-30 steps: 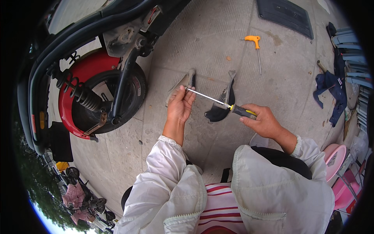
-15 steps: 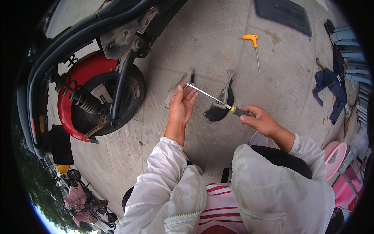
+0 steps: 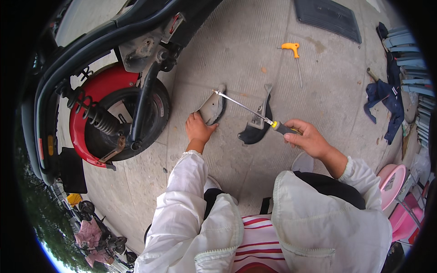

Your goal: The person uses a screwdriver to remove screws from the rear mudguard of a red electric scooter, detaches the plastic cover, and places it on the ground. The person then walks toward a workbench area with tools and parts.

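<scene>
My right hand (image 3: 307,139) is closed around the grey and yellow handle of a screwdriver (image 3: 243,107). Its long metal shaft points up and to the left. What looks like a small screw (image 3: 216,92) sits at the tip, above a curved grey-and-black part (image 3: 210,109). My left hand (image 3: 199,129) has its thumb and fingers around the lower end of that part; some fingertips are hidden. A similar curved black part with a metal bracket (image 3: 257,123) lies on the ground to the right, partly behind the screwdriver shaft.
A scooter with a red-fendered wheel (image 3: 109,84) stands at the left. An orange T-handle hex key (image 3: 291,47) and a black mat (image 3: 327,18) lie farther off. Dark blue cloth (image 3: 387,98), pale blue stools (image 3: 405,50) and pink basins (image 3: 392,182) are at the right.
My left hand has moved from the screwdriver's tip down to the curved part, which now sits turned more upright. The right hand still holds the screwdriver in nearly the same place.
</scene>
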Motion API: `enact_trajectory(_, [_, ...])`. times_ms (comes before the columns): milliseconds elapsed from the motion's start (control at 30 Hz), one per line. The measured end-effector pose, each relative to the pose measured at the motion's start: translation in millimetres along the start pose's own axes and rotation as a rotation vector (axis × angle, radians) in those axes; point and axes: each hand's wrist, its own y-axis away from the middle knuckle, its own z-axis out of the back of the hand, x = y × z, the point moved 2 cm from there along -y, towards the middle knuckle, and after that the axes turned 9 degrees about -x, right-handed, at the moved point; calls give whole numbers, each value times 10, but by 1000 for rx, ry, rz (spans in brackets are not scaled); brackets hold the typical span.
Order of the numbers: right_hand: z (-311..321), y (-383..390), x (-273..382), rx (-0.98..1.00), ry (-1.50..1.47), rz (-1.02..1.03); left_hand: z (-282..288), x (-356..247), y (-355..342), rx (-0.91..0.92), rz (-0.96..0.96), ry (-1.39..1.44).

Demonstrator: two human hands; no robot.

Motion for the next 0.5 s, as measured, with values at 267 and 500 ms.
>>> enact_trajectory(267, [41, 102, 248, -60, -64, 52, 411, -1, -170, 37, -64, 418])
enact_trajectory(500, [-55, 177, 896, -142, 15, 188, 1953, -144, -228, 117, -81, 576])
